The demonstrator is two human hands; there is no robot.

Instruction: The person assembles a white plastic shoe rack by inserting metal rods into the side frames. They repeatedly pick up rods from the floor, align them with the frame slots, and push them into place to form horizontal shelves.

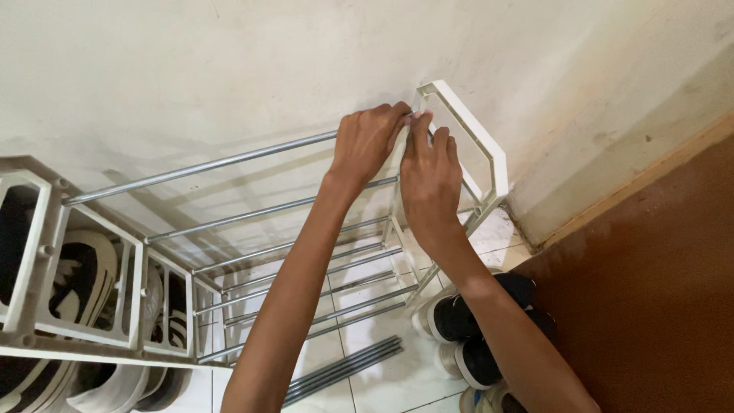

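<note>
The white plastic side frame (489, 157) of a shoe rack is held at its upper corner, close against the wall (229, 61). Both hands are met at the same spot, where the top metal rod (206, 166) reaches the frame. The left hand (368, 139) is curled over the end of this rod, and its fingers are closed around it as far as can be seen. The right hand (430, 174) is laid on the inner bar of the frame, with the fingertips pinched at the joint; whether something small is gripped between them cannot be told.

The rod is stretched with its long axis from the lower left of the view up to the right, and its free end is pointed into the frame, directly under the fingers. So the joint is found at the grip itself, not apart from it, and the two hands are equally near. The frame is stood upright, with its long side running away from the wall toward the floor.

Below, more rods (329, 268) are already fixed in parallel, some loose rods (344, 369) are laid on the tiles, and black shoes (466, 321) are placed just beside the rack foot.
</note>
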